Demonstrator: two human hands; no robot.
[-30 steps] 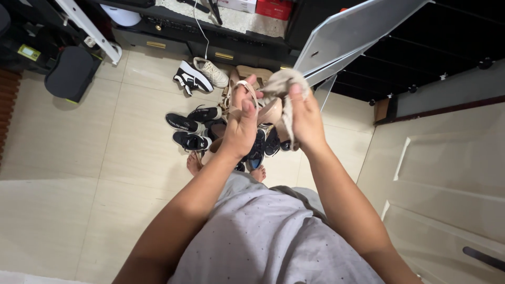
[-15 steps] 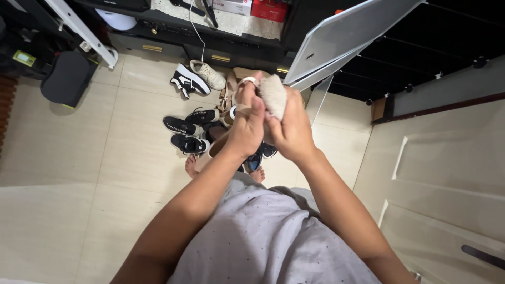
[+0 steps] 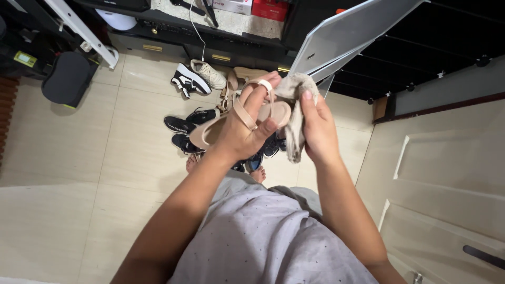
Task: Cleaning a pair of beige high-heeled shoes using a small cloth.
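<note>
Head view puts the beige strappy heeled sandal (image 3: 247, 113) in front of your chest, above the floor, toe end toward your left. Your left hand (image 3: 239, 138) is closed around its middle, one finger hooked through a strap. Your right hand (image 3: 317, 129) pinches a crumpled greyish-beige cloth (image 3: 295, 113) against the sandal's heel end, so wiping looks under way on this one; how much of it is clean you cannot tell. Below, black sneakers (image 3: 181, 126) and other shoes lie scattered on the cream tiled floor (image 3: 79, 158), seemingly waiting.
</note>
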